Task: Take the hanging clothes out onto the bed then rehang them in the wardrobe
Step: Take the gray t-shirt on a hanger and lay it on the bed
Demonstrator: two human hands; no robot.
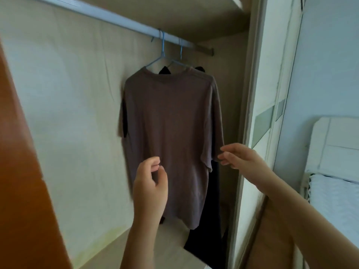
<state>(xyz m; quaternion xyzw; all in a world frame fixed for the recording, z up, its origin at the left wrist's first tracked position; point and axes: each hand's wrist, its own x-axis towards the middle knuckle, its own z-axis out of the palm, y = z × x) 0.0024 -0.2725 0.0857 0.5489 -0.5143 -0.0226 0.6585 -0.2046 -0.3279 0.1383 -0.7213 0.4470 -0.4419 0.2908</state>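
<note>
A brown T-shirt [169,133] hangs on a blue hanger [163,55] from the wardrobe rail [108,18]. Behind it a second blue hanger [181,55] carries a black garment [209,220], which shows at the collar, at the left sleeve and below the shirt's right side. My left hand [150,189] hovers in front of the shirt's lower half, fingers loosely curled, holding nothing. My right hand [239,158] reaches in from the right, its loosely curled fingertips at the hem of the shirt's right sleeve. I see no grip on the fabric.
An orange-brown wardrobe door [25,171] stands at the left. The white sliding-door frame [258,113] borders the wardrobe on the right. Beyond it is the bed [336,199] with a white headboard [338,146]. The wardrobe floor [155,255] lies below the clothes.
</note>
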